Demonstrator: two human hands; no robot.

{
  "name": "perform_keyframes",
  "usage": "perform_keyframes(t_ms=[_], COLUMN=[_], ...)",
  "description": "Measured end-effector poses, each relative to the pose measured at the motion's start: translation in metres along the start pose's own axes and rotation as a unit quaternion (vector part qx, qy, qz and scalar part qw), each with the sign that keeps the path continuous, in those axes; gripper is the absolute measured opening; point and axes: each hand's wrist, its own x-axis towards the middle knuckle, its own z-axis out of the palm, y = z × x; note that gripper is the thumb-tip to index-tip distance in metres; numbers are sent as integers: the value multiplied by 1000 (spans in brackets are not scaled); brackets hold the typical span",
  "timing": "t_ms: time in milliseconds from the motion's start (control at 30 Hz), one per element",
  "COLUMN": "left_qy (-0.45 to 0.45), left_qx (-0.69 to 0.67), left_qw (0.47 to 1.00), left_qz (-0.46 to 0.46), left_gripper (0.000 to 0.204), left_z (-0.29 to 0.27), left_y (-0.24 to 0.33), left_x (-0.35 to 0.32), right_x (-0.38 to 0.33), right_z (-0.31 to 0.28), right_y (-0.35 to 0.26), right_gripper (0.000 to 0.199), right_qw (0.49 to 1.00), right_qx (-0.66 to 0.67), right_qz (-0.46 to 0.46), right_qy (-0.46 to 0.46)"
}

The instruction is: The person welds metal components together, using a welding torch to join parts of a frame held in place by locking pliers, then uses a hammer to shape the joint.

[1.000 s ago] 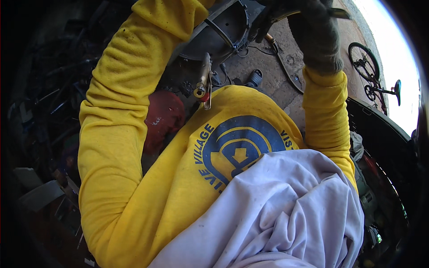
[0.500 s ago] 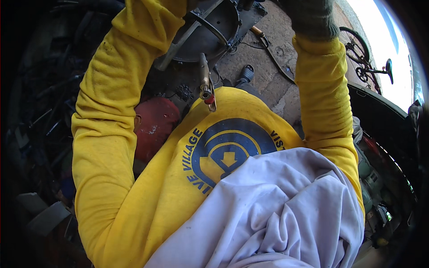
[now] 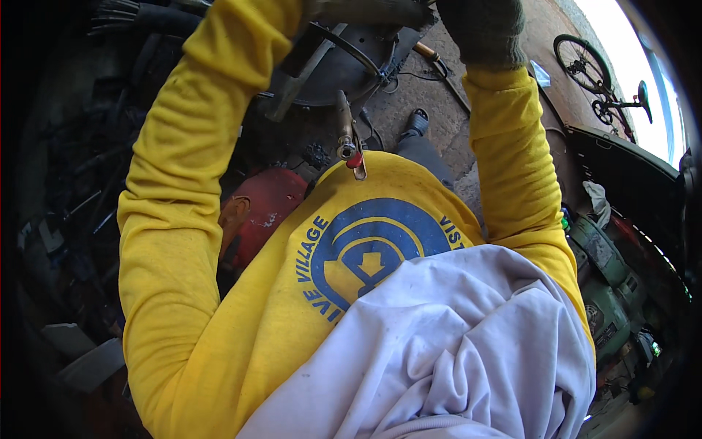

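Observation:
My right hand [image 3: 482,33], in a dark grey knit glove, is raised at the top edge; its fingers are cut off or hidden. My left sleeve [image 3: 248,36] reaches up to the top edge, where the left hand is dark and mostly out of sight. Between the two cuffs stretches a blurred grey long shape [image 3: 373,10], and I cannot make out whether a hand grips it. Below lies a dark round metal plate [image 3: 358,69] with a flat metal bar [image 3: 303,80] across it. Locking pliers [image 3: 346,132] with a red part jut toward my shirt.
A red rounded object [image 3: 267,208] sits by my left elbow. Cables and a hose [image 3: 455,91] run over the floor near my sandalled foot [image 3: 417,122]. Green machinery [image 3: 603,278] stands at right, a bicycle [image 3: 585,66] at far right. Dark clutter fills the left.
My right glove has shifted left and slightly down in view. The blurred grey shape has come into sight between the cuffs. The flat bar appears at a different angle.

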Motion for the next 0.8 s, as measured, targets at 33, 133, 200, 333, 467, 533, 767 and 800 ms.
perform_keyframes(t_ms=[33,133,200,333,467,533,767,800], left_qy=[-28,81,75,196,206,187,124,119], left_qx=[-4,189,264,364,356,350,348,353], left_qw=[999,954,942,876,878,884,890,888], left_qz=[-23,217,192,249,246,248,269,269], left_gripper=[49,54,55,44,46,47,45,45], left_z=[-2,16,22,54,57,53,40,37], left_y=[-10,-62,-65,-111,-109,-105,-106,-106], left_x=[-5,14,-12,-32,-30,-26,-20,-22], right_x=[0,-24,-34,-44,-61,-61,-78,-74], right_z=[6,-19,-14,7,13,16,19,19], right_y=[-16,-14,-10,-15,-11,-12,-8,-9], right_gripper=[33,36,38,38,37,37,36,36], right_qw=[939,776,759,735,675,689,666,664], right_qx=[287,505,511,519,552,529,539,542], right_qz=[161,311,329,329,363,364,395,390], right_qy=[96,215,232,286,329,335,333,336])
